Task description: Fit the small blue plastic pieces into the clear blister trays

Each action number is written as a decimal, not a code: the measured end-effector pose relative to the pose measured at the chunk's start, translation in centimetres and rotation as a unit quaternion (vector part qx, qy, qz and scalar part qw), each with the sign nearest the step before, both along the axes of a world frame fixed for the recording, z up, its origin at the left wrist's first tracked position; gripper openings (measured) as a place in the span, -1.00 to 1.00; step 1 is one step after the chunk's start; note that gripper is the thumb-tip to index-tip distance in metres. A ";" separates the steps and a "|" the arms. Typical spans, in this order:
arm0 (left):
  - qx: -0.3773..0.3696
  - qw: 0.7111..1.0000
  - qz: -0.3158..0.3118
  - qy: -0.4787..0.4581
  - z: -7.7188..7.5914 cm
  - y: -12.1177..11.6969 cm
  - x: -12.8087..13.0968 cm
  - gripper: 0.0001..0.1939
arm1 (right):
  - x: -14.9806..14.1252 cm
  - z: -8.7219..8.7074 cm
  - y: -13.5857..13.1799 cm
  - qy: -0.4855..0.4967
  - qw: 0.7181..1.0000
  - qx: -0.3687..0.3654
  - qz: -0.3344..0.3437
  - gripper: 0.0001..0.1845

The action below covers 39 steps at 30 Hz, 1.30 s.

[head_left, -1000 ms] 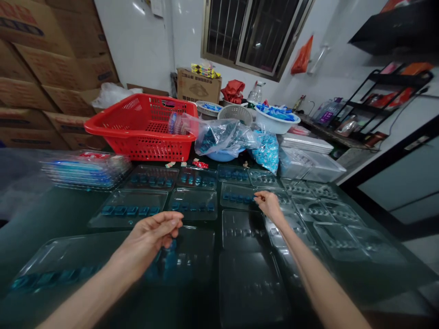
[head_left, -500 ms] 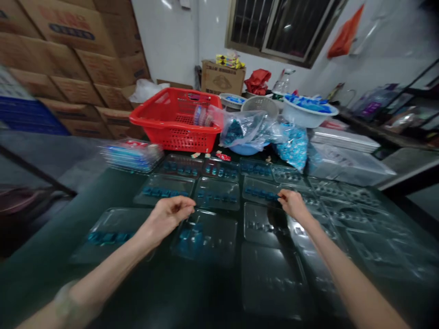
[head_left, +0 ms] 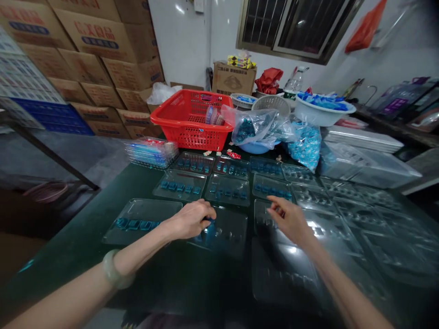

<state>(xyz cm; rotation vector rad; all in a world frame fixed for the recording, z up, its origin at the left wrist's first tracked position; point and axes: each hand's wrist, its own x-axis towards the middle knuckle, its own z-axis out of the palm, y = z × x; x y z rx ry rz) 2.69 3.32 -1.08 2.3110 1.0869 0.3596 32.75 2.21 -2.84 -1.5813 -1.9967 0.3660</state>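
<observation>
The head camera looks down on a dark green table (head_left: 82, 269) covered with clear plastic trays. Low and left of centre, the left hand (head_left: 189, 220) has its fingers curled close together over a small blue piece (head_left: 209, 228), which lies in a clear tray (head_left: 233, 234). The piece sits right under the fingertips, at the tray's left end, and touches them. The hand hides most of it, so I cannot tell whether it is pinched firmly or only touched. A pale bangle (head_left: 115, 276) circles the left wrist.

Right of centre, the right hand (head_left: 290, 220) is open, with its fingers spread and slightly bent and nothing between them. It is above the corner of another clear tray (head_left: 262, 214), just below a row of blue pieces (head_left: 273, 192).

With a piece this small, a fingertip grip on its edges would likely work best, keeping the pressure straight so the thin tray does not flex or tip.

More trays holding blue pieces lie further up the table. Beyond them are a red basket (head_left: 192, 132), a bulging bag of blue pieces (head_left: 307, 146) and a white bowl (head_left: 324, 114) at upper right. Cardboard boxes (head_left: 99, 68) are stacked at upper left.
</observation>
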 end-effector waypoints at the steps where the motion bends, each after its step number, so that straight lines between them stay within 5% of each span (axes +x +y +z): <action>1: -0.004 1.000 0.006 -0.009 0.0 0.1 0.1 -0.80 | -1.3 0.2 -0.8 0.028 0.999 -0.011 0.024 -0.67; 6: -0.046 0.994 0.061 -0.077 -0.5 0.1 0.4 -0.88 | -6.3 0.9 -3.2 0.163 0.979 -0.067 0.101 -0.72; 13: -0.104 0.977 0.111 -0.147 0.4 0.2 0.7 -0.97 | -10.1 -0.4 -3.1 0.296 0.933 -0.174 0.104 -0.69; 19: -0.301 0.898 0.072 -0.314 2.2 -0.6 1.5 -0.85 | -11.3 1.1 -2.9 0.420 0.865 -0.239 0.133 -0.65; 24: -0.316 0.878 0.087 -0.348 2.3 -1.2 2.3 -0.83 | -10.9 1.7 -3.1 0.497 0.822 -0.256 0.111 -0.73; 34: -0.392 0.836 0.138 -0.358 1.6 -2.1 3.1 -0.80 | -10.9 1.4 -3.7 0.490 0.840 -0.219 0.076 -0.77; 39: -0.365 0.840 0.140 -0.377 1.5 -2.8 3.7 -0.83 | -10.3 1.7 -4.1 0.518 0.819 -0.230 0.090 -0.78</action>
